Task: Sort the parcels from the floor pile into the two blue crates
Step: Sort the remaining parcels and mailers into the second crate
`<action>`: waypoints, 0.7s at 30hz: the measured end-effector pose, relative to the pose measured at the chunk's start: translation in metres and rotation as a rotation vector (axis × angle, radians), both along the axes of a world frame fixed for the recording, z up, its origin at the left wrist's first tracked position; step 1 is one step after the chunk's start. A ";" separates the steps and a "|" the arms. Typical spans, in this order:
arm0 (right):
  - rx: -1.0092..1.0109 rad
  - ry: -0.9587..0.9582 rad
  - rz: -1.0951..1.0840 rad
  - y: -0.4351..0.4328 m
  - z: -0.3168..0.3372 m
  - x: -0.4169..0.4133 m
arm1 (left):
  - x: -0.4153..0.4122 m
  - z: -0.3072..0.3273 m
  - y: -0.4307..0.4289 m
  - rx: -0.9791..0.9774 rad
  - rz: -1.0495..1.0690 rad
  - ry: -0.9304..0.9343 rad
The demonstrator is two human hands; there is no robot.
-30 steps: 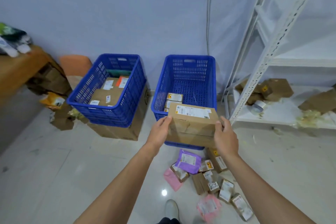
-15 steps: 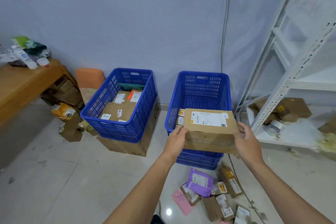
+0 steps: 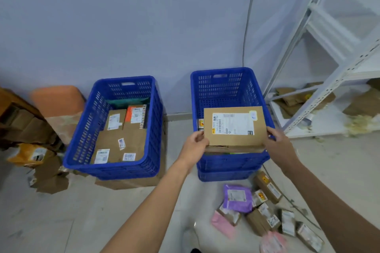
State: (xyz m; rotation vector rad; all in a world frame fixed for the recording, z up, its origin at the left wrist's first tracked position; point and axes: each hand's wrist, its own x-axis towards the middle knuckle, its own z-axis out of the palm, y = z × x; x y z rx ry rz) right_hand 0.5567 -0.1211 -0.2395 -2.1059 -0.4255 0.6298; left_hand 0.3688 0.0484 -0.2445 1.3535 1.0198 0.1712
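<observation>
A flat brown cardboard parcel (image 3: 234,139) bearing a white printed shipping label is held level over the near end of the right blue crate (image 3: 224,88), a perforated plastic bin. The left grip (image 3: 194,146) and right grip (image 3: 280,144) clasp its opposite ends. Glossy purple and pink mailers lie in the floor pile (image 3: 263,213).
</observation>
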 end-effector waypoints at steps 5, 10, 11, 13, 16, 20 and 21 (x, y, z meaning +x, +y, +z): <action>0.004 0.050 -0.043 0.031 0.008 0.012 | 0.022 0.000 0.044 0.014 -0.039 -0.021; 0.016 0.003 0.008 0.047 0.015 0.036 | 0.051 0.007 0.068 0.047 -0.064 -0.006; 0.016 -0.001 0.015 0.050 0.016 0.042 | 0.056 0.008 0.071 0.056 -0.064 -0.009; 0.030 -0.011 0.022 0.055 0.018 0.054 | 0.067 0.012 0.075 0.072 -0.059 -0.015; 0.057 -0.003 0.046 0.060 0.020 0.071 | 0.082 0.019 0.077 0.098 -0.035 -0.003; 0.106 0.028 0.061 0.068 0.023 0.090 | 0.099 0.025 0.080 0.137 0.004 0.026; 0.107 0.021 0.066 0.069 0.022 0.095 | 0.103 0.025 0.080 0.143 0.013 0.036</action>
